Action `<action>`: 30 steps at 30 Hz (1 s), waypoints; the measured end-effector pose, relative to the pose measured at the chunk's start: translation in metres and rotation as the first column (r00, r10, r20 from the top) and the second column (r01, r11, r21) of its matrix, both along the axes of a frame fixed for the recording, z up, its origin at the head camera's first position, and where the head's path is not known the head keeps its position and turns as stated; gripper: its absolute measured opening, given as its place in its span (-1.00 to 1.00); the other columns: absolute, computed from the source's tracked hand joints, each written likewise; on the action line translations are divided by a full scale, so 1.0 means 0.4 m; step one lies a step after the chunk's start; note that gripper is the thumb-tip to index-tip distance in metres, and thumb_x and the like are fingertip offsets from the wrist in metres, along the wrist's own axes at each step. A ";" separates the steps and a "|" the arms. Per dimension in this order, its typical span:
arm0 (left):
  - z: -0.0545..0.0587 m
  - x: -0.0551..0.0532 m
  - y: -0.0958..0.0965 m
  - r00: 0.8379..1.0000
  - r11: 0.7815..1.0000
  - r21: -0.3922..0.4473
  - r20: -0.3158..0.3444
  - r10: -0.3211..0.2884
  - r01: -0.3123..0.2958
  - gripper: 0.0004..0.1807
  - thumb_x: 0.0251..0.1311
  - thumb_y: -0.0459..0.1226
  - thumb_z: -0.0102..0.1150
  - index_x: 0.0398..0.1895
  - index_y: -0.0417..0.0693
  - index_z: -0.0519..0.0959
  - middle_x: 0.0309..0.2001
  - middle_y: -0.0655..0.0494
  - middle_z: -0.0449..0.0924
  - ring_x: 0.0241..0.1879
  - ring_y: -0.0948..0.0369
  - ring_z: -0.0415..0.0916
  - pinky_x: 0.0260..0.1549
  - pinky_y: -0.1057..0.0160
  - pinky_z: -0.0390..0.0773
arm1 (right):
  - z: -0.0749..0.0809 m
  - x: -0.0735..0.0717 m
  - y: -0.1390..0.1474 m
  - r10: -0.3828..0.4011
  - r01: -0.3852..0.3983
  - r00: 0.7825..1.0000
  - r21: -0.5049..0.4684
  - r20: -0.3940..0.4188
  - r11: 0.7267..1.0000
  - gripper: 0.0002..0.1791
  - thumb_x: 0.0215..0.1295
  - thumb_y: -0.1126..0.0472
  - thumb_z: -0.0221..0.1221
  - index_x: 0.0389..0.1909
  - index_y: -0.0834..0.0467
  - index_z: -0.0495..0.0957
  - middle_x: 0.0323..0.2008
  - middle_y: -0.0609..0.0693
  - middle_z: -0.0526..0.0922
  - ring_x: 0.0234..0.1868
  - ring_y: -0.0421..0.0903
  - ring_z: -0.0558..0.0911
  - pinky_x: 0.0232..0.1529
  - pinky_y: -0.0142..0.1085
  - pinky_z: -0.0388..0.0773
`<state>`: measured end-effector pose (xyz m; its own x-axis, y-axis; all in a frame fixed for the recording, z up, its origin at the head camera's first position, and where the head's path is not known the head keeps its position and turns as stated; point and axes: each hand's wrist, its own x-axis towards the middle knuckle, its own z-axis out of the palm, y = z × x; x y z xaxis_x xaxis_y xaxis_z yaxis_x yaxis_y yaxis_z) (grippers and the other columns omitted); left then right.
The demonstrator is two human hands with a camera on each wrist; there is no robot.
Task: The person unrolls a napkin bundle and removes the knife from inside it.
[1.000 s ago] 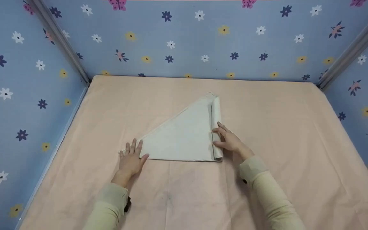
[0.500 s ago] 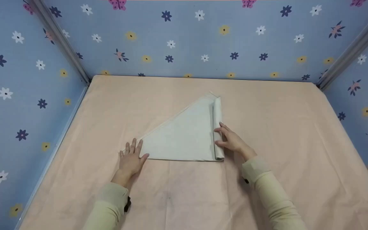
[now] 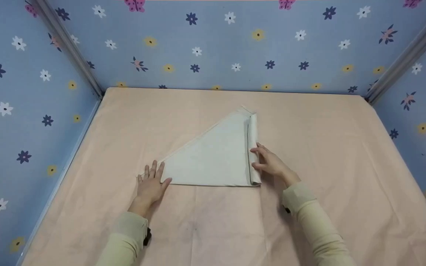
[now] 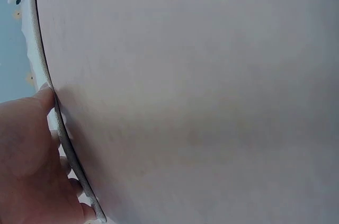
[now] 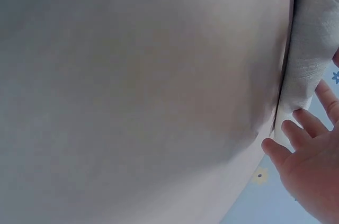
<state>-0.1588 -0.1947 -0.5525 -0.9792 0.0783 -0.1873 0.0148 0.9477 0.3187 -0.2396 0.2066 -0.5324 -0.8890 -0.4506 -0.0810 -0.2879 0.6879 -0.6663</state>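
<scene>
Head view is showing pale sleeves (image 3: 320,229) coming in nearest, cuffs looking soft and creased. Just ahead, the left hand (image 3: 149,190) is lying spread on the narrow end of a whitish cloth (image 3: 209,155), thumb angling out at the near edge. Opposite it, the right hand (image 3: 272,164) is curling fingertips and thumb over a rolled strip (image 3: 253,133) at the wide end, though I can't tell how tight that pinch is.

I'm reading the step in hand as rolling or folding that end while the left hand is anchoring the other. Next move is probably calling for even pressure along the strip, so the loose tube isn't skewing or popping open.

Between the hands the cloth is lying pretty flat, roughly a triangle with a long slanted side running from the left fingers up beyond the right hand. Right wrist view is showing a fine woven texture on the strip. Past both hands, a lightly creased peach cover (image 3: 327,122) is spreading back to a blue flowered wall (image 3: 213,26)
</scene>
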 end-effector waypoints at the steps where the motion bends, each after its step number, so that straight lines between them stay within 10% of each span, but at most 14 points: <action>1: 0.000 0.000 0.001 1.000 1.000 -0.002 0.000 0.001 -0.001 -0.29 0.30 0.06 -0.31 0.37 -0.14 -0.13 0.36 -0.21 -0.32 0.29 -0.19 -0.41 0.11 -0.30 -0.31 | 0.000 0.001 0.002 -0.004 0.004 1.000 -0.007 0.010 1.000 -0.47 0.18 0.17 0.15 0.16 0.19 0.27 0.33 0.21 -0.03 0.32 0.13 -0.02 0.25 -0.03 -0.03; 30: 0.003 -0.002 0.003 1.000 1.000 -0.012 -0.002 0.003 -0.003 -0.28 0.29 0.06 -0.27 0.37 -0.15 -0.10 0.36 -0.21 -0.29 0.29 -0.20 -0.38 0.11 -0.30 -0.27 | -0.002 0.010 0.057 -0.027 0.027 1.000 -0.035 0.013 0.999 -0.46 0.18 0.21 0.14 0.19 0.19 0.26 0.28 0.24 0.09 0.30 0.18 0.00 0.26 -0.03 -0.08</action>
<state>-0.1595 -0.1936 -0.5512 -0.9798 0.0726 -0.1862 0.0121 0.9516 0.3071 -0.2357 0.2293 -0.5333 -0.8999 -0.4293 -0.0762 -0.2613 0.6711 -0.6938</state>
